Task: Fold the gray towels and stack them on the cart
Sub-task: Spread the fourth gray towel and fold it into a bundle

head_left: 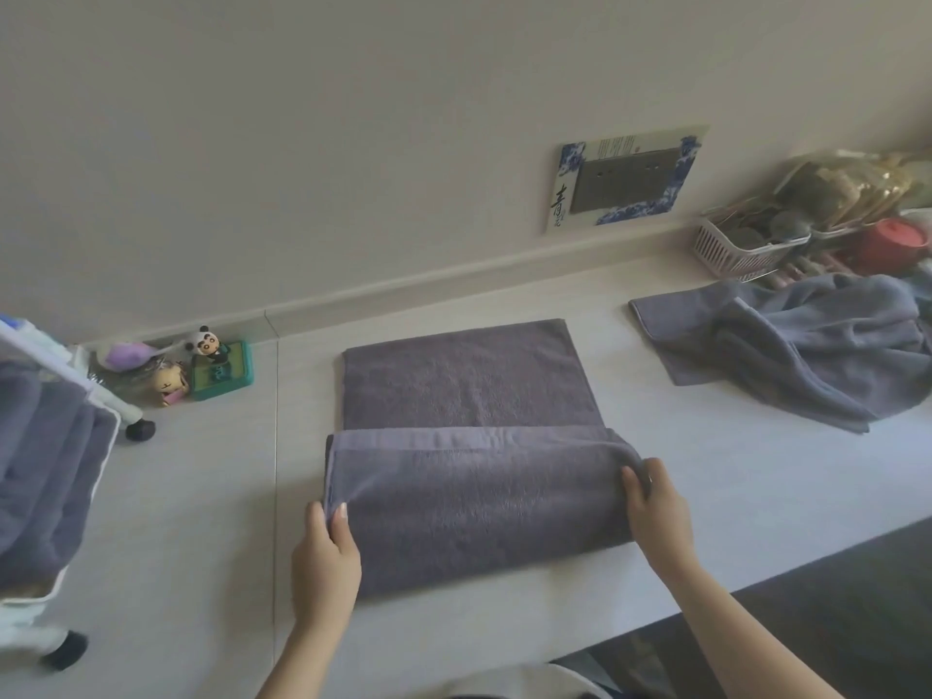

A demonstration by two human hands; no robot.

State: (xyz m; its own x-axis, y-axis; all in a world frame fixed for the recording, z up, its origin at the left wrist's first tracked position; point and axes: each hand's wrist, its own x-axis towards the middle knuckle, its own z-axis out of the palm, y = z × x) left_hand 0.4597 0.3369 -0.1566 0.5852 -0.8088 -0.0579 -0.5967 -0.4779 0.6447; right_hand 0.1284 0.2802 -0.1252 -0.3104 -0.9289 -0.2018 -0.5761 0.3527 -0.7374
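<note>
A gray towel (469,380) lies flat on the white surface in the middle of the view, its near part folded up over itself. My left hand (325,557) pinches the folded layer at its left edge. My right hand (653,502) grips the right corner of the same fold. A loose heap of gray towels (807,345) lies crumpled at the right. At the far left, the white cart (108,461) holds folded gray towels (40,471) stacked inside it.
Small toy figures and a green box (222,370) sit by the wall at the left. A white basket (741,244) with jars and a red pot (892,239) stand at the back right. A dark floor strip runs at the lower right.
</note>
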